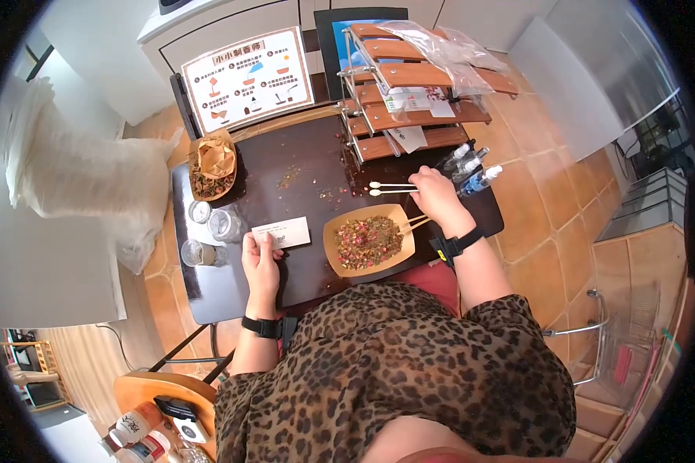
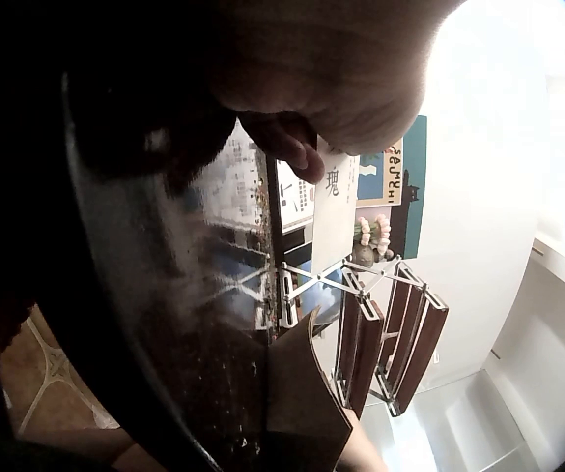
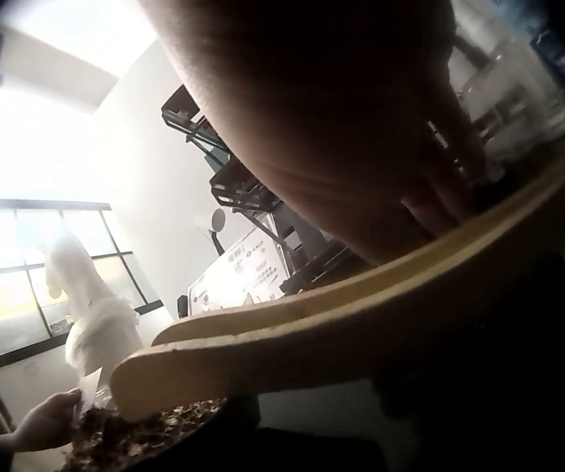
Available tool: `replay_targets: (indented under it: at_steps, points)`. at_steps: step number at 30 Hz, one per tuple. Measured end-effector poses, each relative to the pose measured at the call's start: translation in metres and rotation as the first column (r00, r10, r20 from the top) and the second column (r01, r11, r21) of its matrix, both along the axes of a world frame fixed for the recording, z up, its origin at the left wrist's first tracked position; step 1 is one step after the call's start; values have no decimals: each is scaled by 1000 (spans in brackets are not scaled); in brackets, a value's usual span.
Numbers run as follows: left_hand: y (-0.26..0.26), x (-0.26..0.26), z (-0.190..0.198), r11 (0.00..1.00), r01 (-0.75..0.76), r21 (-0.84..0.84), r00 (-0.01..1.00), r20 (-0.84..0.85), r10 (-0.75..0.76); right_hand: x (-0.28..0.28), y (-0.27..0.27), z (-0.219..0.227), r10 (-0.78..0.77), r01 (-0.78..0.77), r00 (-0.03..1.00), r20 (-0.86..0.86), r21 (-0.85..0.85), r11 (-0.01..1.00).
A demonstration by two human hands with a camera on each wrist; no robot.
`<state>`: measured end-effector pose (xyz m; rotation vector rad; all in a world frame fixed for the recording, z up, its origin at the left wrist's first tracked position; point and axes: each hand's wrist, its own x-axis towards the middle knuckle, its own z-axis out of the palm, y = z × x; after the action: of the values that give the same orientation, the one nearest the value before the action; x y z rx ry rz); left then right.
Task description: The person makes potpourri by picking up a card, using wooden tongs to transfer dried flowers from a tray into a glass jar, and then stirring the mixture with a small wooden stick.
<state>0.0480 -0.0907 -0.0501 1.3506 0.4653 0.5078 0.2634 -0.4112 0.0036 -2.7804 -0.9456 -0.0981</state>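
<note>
My left hand [image 1: 261, 270] pinches a white printed card [image 1: 292, 230] between thumb and fingers, left of a brown paper tray [image 1: 394, 211] of dried petals and herbs. In the left wrist view the card [image 2: 335, 221] juts out past the fingertips. Beyond the tray's right side, my right hand [image 1: 440, 202] grips thin sticks [image 1: 395, 185] with pale rounded tips pointing left. Two wooden ends [image 1: 417, 223] show beneath that hand, by the tray; close up in the right wrist view, they are flat and rounded [image 3: 214, 369]. The grip itself is partly hidden.
Glass jars [image 1: 225, 224] stand on the table's left, with a second filled paper tray [image 1: 232, 185] behind them. An instruction board [image 1: 247, 81] and a folding wooden rack [image 1: 417, 75] are at the back. Spray bottles [image 1: 479, 180] stand right of my right hand. Crumbs dot the tabletop.
</note>
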Motion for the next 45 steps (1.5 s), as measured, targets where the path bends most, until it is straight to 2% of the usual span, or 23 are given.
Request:
replay_targets:
  at_steps: [3, 9, 10, 13, 14, 18, 22, 26, 30, 33, 34, 38, 41, 45]
  points:
    - [1, 0, 0, 1000, 6, 18, 1000, 3, -6, 8, 3, -3, 11, -11, 1000, 7, -85, 996]
    - [1, -1, -2, 1000, 17, 10, 1000, 7, -17, 11, -14, -11, -62, 60, 998, -6, -171, 983]
    - [1, -1, -2, 1000, 17, 3, 1000, 9, -17, 10, -14, -5, -97, 88, 995, -27, -243, 966]
    - [1, -1, 0, 1000, 13, 4, 1000, -6, -13, 9, -22, -7, -143, 132, 989, -27, -249, 960]
    - [1, -1, 0, 1000, 22, 3, 1000, 9, -22, 9, -23, -4, -156, 132, 986, -56, -305, 943]
    - [1, 0, -1, 999, 20, -35, 999, 26, -19, -11, -11, 25, -96, 100, 994, 47, -111, 989]
    - [1, 0, 1, 1000, 21, -15, 999, 27, -20, -33, 7, 41, -99, 97, 995, 6, 157, 983]
    - [1, -2, 4, 999, 32, -8, 999, 12, -32, -60, 23, 42, -11, 110, 973, -229, 424, 899]
    - [0, 1, 7, 996, 72, -58, 997, 23, -71, -80, 38, 39, 147, -43, 963, -226, 409, 911]
    - [1, 0, 4, 992, 101, -70, 995, 31, -99, -81, 48, 32, 179, -43, 948, -262, 453, 891]
    - [0, 0, 6, 992, 105, -74, 994, 27, -104, -83, 56, 41, 176, 7, 917, -357, 457, 890]
    - [-1, 2, 3, 982, 162, -100, 986, 49, -158, -84, 96, 65, 310, -128, 868, -388, 428, 895]
    - [0, 2, 1, 980, 184, -78, 982, 45, -181, -78, 133, 57, 491, -396, 862, -123, 441, 806]
    - [-1, 1, -2, 982, 186, -30, 983, 14, -186, -69, 175, 52, 538, -497, 832, -135, 251, 831]
